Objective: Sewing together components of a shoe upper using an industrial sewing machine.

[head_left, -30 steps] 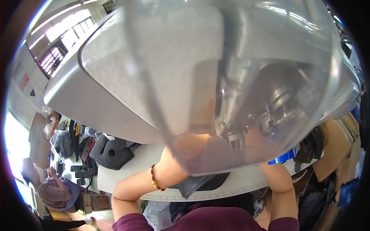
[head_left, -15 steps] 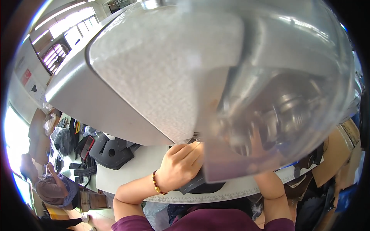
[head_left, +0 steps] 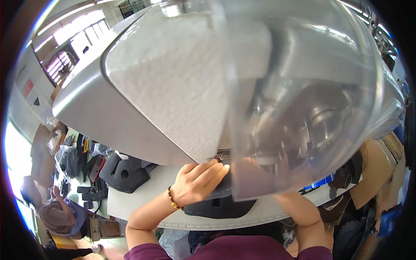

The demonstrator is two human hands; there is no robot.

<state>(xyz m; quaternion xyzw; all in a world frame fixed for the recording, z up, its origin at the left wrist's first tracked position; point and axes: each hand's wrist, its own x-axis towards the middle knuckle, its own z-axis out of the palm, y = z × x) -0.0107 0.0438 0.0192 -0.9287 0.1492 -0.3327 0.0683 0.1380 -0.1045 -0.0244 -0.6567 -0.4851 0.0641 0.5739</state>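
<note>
A large grey sewing machine (head_left: 164,86) fills the upper view, with a clear plastic shield (head_left: 277,177) hanging on its right. Below the machine's head, my left hand (head_left: 195,184) is closed on a black padded piece (head_left: 221,208), its fingertips close to the small metal parts (head_left: 223,155) under the head. The piece lies on the white table (head_left: 143,208), its near edge curved. My right hand (head_left: 255,171) is behind the shield, at the right of the piece. Haze and reflections blur its fingers, so their hold cannot be made out.
Another black moulded piece (head_left: 123,173) lies left on the table. Beyond it are black straps (head_left: 95,193), a red-edged phone (head_left: 96,169) and plastic bags (head_left: 67,160). A person (head_left: 56,212) is at the far left. Cardboard (head_left: 375,182) stands at the right.
My left hand has shifted slightly left and its fingers have straightened. More of the black padded piece shows below it. The machine and shield sit a little differently in view.
</note>
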